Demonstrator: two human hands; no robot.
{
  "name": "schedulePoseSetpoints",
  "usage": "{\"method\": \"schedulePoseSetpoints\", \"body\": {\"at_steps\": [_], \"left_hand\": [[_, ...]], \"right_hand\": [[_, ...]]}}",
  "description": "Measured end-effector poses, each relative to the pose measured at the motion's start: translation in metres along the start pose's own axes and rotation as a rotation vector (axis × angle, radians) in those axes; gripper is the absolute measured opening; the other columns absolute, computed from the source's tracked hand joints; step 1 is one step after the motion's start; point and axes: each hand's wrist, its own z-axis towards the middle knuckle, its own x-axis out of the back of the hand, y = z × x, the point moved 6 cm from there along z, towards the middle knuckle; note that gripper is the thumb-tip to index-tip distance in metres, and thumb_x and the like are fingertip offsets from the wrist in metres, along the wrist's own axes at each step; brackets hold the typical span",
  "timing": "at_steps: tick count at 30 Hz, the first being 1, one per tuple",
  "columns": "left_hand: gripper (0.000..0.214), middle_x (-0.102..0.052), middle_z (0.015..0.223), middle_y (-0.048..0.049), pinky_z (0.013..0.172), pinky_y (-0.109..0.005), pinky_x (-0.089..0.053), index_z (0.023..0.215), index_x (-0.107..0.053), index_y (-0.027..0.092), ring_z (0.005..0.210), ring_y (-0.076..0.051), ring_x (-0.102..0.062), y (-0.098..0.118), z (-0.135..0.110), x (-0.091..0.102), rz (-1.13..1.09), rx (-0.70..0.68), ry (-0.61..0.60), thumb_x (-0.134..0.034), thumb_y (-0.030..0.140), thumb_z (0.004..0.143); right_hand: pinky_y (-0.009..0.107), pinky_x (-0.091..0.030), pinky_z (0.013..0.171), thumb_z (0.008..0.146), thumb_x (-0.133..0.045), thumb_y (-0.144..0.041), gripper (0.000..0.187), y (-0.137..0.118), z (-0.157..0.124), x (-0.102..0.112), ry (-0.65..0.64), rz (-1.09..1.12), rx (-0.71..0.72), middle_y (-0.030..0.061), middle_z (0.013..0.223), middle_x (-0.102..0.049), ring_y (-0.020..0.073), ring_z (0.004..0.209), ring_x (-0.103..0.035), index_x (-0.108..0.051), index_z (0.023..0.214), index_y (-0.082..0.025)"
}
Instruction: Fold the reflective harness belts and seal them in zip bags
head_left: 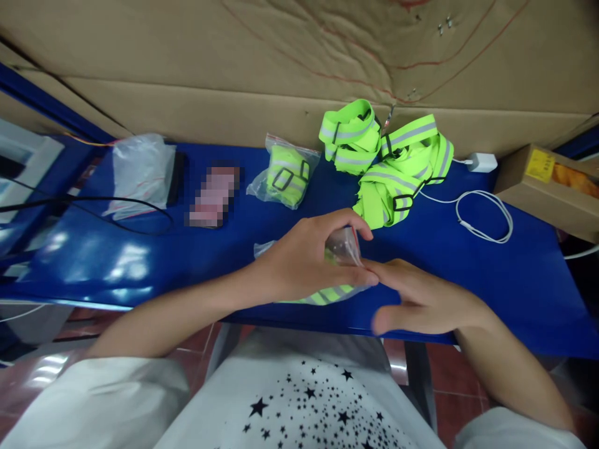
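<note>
Head view: left hand [304, 259] arched over bag [333, 294], right hand [418, 302] thumb-out.

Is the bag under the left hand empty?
No, green striped material shows through the clear bag beneath the left hand.

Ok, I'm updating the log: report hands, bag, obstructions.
Left hand over clear bag, partly hiding it; right hand at its edge. Green strap inside. Loose straps beyond, seemingly not in the way.
</note>
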Motion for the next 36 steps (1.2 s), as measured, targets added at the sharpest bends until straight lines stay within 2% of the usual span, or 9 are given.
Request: {"method": "schedulePoseSetpoints", "body": {"at_steps": [4,7,10,15,18,25,30,32,36], "left_hand": [[0.050,-0.079,0.109,-0.0064,0.078,-0.030,-0.060,0.128,-0.059,0.023,0.096,-0.021,-0.077,-0.034,0.008,-0.002,-0.298,0.100,-0.102,-0.079,0.042,0.087],[0.065,-0.073,0.130,-0.0113,0.087,-0.031,-0.061,0.138,-0.056,0.024,0.115,-0.024,-0.073,-0.063,0.008,-0.005,-0.364,0.142,-0.222,-0.084,0.038,0.081],[0.071,-0.073,0.126,-0.0109,0.089,-0.033,-0.061,0.136,-0.059,0.021,0.111,-0.023,-0.074,-0.088,0.002,-0.006,-0.496,0.233,-0.271,-0.090,0.034,0.074],[0.087,-0.077,0.107,-0.0052,0.083,-0.032,-0.062,0.142,-0.056,0.025,0.091,-0.020,-0.076,-0.106,-0.008,0.000,-0.757,0.271,-0.127,-0.095,0.024,0.065],[0.067,-0.078,0.108,-0.0072,0.081,-0.030,-0.062,0.132,-0.064,0.023,0.089,-0.020,-0.077,-0.111,-0.010,0.001,-0.859,0.295,-0.056,-0.092,0.035,0.073],[0.033,-0.082,0.102,-0.0062,0.082,-0.030,-0.063,0.110,-0.078,0.019,0.091,-0.020,-0.078,-0.116,-0.010,0.003,-0.768,0.294,0.091,-0.084,0.039,0.084],[0.036,-0.082,0.103,-0.0069,0.081,-0.032,-0.065,0.110,-0.078,0.020,0.091,-0.022,-0.079,-0.116,-0.012,0.010,-0.799,0.307,0.209,-0.082,0.046,0.086],[0.039,-0.082,0.101,-0.0076,0.079,-0.033,-0.065,0.108,-0.077,0.019,0.089,-0.023,-0.080,-0.118,-0.012,0.012,-0.784,0.335,0.226,-0.079,0.052,0.087],[0.042,-0.082,0.100,-0.0078,0.079,-0.034,-0.065,0.108,-0.078,0.019,0.088,-0.024,-0.079,-0.123,-0.012,0.016,-0.766,0.338,0.237,-0.073,0.057,0.091]], "right_hand": [[0.022,-0.050,0.060,0.102,-0.064,-0.037,0.022,0.018,0.009,-0.018,-0.019,0.191,-0.103,-0.0025,0.075,-0.070,0.0098,0.062,-0.059,-0.071,0.096,-0.018],[0.025,-0.057,0.070,0.102,-0.065,-0.037,0.022,0.035,0.012,-0.015,0.126,0.355,-0.189,0.0020,0.090,-0.077,0.0127,0.077,-0.070,-0.074,0.108,-0.017],[0.029,-0.059,0.086,0.094,-0.076,-0.034,0.016,0.043,0.013,-0.001,0.257,0.287,-0.136,0.0051,0.106,-0.077,0.0151,0.095,-0.073,-0.076,0.098,-0.019],[0.033,-0.058,0.094,0.094,-0.075,-0.033,0.014,0.046,0.016,-0.004,0.125,0.183,-0.073,0.0084,0.114,-0.075,0.0168,0.106,-0.072,-0.073,0.093,-0.019],[0.036,-0.057,0.098,0.094,-0.076,-0.033,0.018,0.043,0.016,-0.005,0.154,0.103,-0.061,0.0107,0.123,-0.072,0.0189,0.115,-0.070,-0.075,0.106,-0.020],[0.032,-0.056,0.088,0.101,-0.065,-0.029,0.022,0.046,0.019,-0.001,0.261,-0.001,-0.093,0.0078,0.111,-0.071,0.0164,0.098,-0.070,-0.070,0.082,-0.019],[0.030,-0.057,0.085,0.099,-0.069,-0.030,0.009,0.068,0.014,-0.002,0.420,0.103,-0.238,0.0056,0.109,-0.071,0.0157,0.097,-0.070,-0.073,0.099,-0.022],[0.027,-0.058,0.074,0.094,-0.076,-0.034,0.021,0.080,0.011,-0.006,0.465,0.287,-0.341,0.0027,0.101,-0.071,0.0140,0.086,-0.070,-0.068,0.110,-0.023],[0.023,-0.055,0.061,0.094,-0.075,-0.047,0.030,0.092,0.010,-0.014,0.348,0.451,-0.547,0.0022,0.086,-0.072,0.0122,0.071,-0.067,-0.070,0.102,-0.018]]}}
